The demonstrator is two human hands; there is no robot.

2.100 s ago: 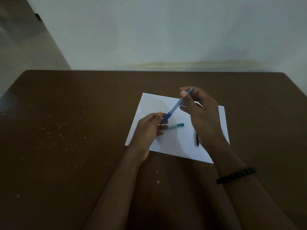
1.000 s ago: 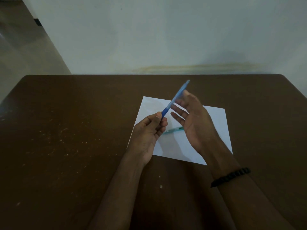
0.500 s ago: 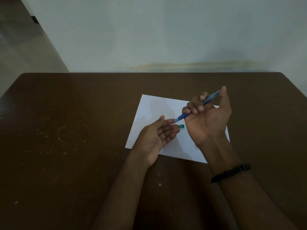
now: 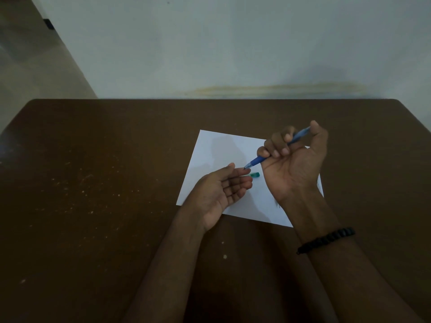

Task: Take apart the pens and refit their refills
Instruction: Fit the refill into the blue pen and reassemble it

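No text, label, brand or number can be read anywhere; the white paper sheet (image 4: 219, 150) shows no legible marks.

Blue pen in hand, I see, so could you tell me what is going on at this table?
A person is working on pens over a white sheet of paper on a brown table. The right hand grips the blue pen, thumb at its top end, tip pointing at the left hand, which is open, palm up and empty. A green pen lies on the paper, mostly hidden behind the left fingers.
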